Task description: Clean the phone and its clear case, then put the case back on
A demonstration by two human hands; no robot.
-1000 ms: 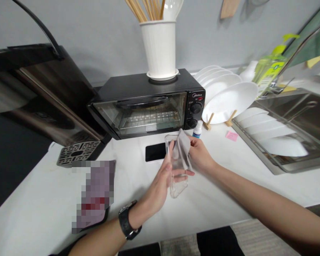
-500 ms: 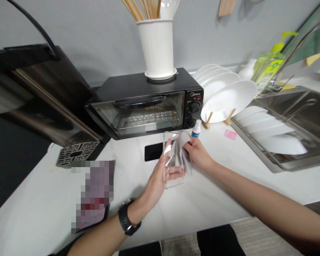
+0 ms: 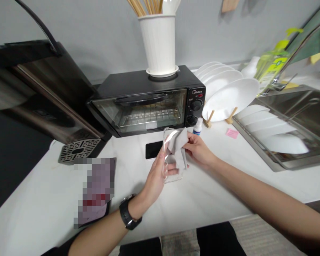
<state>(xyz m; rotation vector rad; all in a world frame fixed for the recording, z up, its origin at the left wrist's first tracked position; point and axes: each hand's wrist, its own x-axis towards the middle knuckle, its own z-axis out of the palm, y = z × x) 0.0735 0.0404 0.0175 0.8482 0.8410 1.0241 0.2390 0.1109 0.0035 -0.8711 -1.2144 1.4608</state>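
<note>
A clear phone case [image 3: 173,177] is held upright above the counter by my left hand [image 3: 156,174], whose fingers show through it from behind. My right hand [image 3: 198,149] pinches a light grey cloth [image 3: 179,145] that lies against the case. Part of the cloth drapes down over the case's right side. Behind the case a dark-screened phone [image 3: 152,150] lies on the counter, partly covered from view. Just beyond my right hand stands a small white spray bottle [image 3: 198,126] with a blue label, its lower part hidden.
A black toaster oven [image 3: 144,110] stands behind, bearing a white cup [image 3: 160,46] of chopsticks. White plates [image 3: 230,97] fill a rack at right, beside a sink [image 3: 277,167] holding more dishes. A pink sticky note [image 3: 232,133] lies nearby. At left are a black machine [image 3: 56,96] and a blurred-out item [image 3: 98,192].
My right hand has shifted the cloth slightly, and it now covers more of the case's right side. The case has tilted a little. The whole view has moved slightly.
</note>
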